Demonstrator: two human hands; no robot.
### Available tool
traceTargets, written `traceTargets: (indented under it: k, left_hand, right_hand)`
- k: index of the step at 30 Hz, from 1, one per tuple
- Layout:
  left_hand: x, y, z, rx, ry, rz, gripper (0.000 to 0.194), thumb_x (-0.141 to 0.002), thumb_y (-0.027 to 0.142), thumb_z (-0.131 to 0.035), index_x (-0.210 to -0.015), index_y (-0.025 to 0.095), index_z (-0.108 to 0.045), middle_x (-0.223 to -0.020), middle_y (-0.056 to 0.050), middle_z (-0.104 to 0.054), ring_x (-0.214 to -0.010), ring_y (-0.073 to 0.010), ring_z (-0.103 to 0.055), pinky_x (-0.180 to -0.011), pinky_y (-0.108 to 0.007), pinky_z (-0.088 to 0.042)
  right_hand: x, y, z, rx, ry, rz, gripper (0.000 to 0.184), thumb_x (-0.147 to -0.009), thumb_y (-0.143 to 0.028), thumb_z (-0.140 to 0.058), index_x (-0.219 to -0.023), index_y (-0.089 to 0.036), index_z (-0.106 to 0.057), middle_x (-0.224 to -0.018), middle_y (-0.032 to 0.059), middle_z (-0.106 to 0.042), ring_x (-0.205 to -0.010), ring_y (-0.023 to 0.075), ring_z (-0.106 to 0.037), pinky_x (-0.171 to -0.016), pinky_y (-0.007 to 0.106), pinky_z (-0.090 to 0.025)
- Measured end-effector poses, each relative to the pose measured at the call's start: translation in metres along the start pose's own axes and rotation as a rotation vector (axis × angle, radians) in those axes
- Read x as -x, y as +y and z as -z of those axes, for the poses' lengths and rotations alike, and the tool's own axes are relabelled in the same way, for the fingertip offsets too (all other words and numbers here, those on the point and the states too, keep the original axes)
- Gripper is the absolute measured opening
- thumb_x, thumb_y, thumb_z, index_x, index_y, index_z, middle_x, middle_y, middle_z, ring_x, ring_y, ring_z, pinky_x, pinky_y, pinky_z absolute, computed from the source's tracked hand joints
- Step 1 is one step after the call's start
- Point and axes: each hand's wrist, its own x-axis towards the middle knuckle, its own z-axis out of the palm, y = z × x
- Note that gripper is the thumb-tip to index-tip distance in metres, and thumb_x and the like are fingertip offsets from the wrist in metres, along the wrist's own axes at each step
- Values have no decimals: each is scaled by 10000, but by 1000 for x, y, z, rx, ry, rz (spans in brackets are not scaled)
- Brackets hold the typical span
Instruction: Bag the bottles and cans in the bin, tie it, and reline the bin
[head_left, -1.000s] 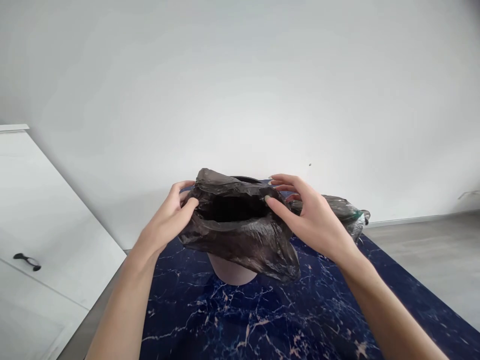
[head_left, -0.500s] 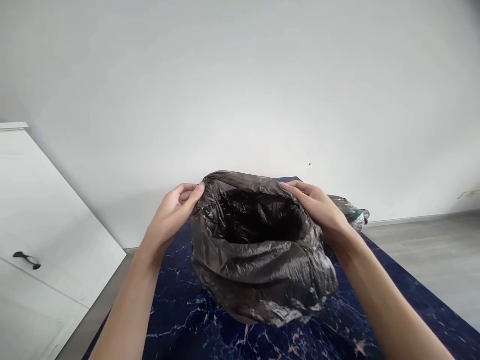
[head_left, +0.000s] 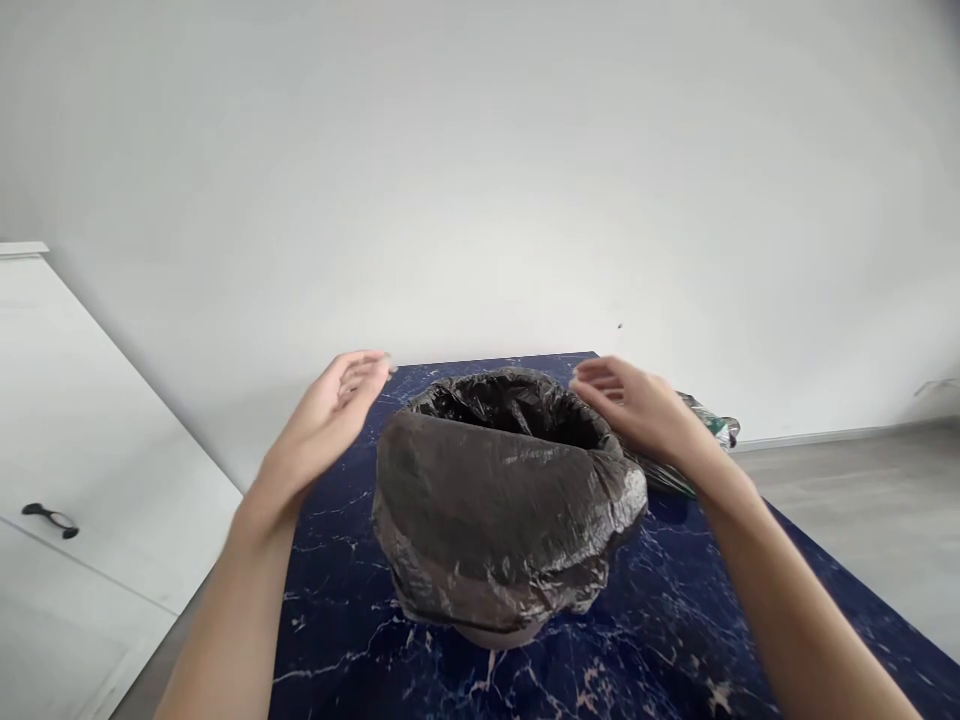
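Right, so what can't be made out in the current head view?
Head view: most of the container is hidden by the dark plastic bag; only its base shows.
Head view: the bag's bottom inside is lost in shadow and behind the front fold.
Head view: the package is partly covered by the right hand.
Head view: the cabinet is cut off by the left edge.
Head view: the dark speck is too small to identify.
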Motion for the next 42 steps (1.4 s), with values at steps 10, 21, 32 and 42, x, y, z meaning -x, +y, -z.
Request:
traceTargets:
  k: [10, 21, 32, 42]
  left_hand:
    - [21, 13, 10, 28, -655, -255, 1468, -636, 741, -947, -1721, 511, 15, -1855, -37, -41, -1665, -477, -194, -1243, -620, -458]
    - [2, -12, -36, 227, -714, -299, 1624, -668, 429, -1024, -1652, 558, 261, -1850, -44, -51, -1622, -452, -337, -1205, -651, -505]
    - [-3, -51, -101, 103, -851, -208, 1660, -627, 574, -1005, -1694, 432, 258, -1843, -131, -77, -1646, -532, -193, -1231, -731, -433]
    - [19, -47, -139, 187, -993, -222, 1508, -646, 581, -995, -1743, 439, 30, -1846, -81, -120, -1689, -397, -161, -1342, -636, -279]
  right_hand:
    - [40, -50, 13, -110, -453, 141, 852, -977, -750, -604, -1697, -405, -307, -1805, 23, -293, -1659, 361, -277, -1321, 615, -329]
    - [50, -41, -10, -752, -84, -380, 645, -911, -421, -769, -1534, -421, -600, -1073, 27, -806, -829, 209, -751, -708, 305, -612]
    - [75, -24, 9, -619, 129, -355, 861, -797, -308, -712, -1626, -393, -494, -1315, 13, -766, -1008, 236, -756, -712, 281, -611]
    - [118, -30, 67, -534, 317, -429, 840, -691, -232, -657, -1523, -346, -621, -1037, 51, -815, -797, 264, -723, -580, 336, -559]
